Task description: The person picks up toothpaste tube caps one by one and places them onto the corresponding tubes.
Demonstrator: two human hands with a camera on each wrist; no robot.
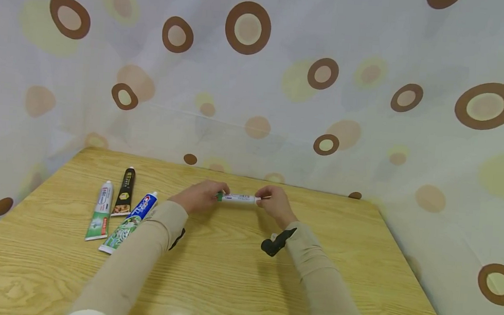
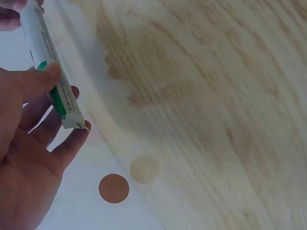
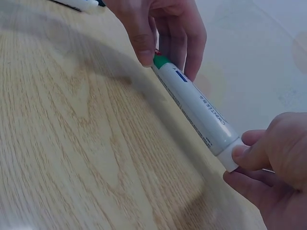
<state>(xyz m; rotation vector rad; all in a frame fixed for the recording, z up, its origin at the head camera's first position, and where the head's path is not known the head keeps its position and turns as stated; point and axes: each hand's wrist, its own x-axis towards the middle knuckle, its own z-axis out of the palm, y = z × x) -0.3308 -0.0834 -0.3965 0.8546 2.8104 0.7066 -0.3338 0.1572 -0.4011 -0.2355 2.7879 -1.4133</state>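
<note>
A white and green toothpaste tube (image 1: pixel 239 198) is held level above the wooden table, spanning both hands. My left hand (image 1: pixel 201 195) grips its flat green end; in the left wrist view the thumb (image 2: pixel 43 80) lies across the tube with fingers behind it. At the other end, my right hand (image 1: pixel 277 205) pinches the white cap (image 3: pixel 229 155) between thumb and fingers, as the right wrist view shows. The cap sits on the tube.
Left of my left forearm lie three more tubes on the table (image 1: pixel 226 273): a white-green one (image 1: pixel 100 210), a black one (image 1: pixel 124 192) and a blue-green one (image 1: pixel 131 222). A dotted curtain (image 1: pixel 279 145) hangs along the table's far edge.
</note>
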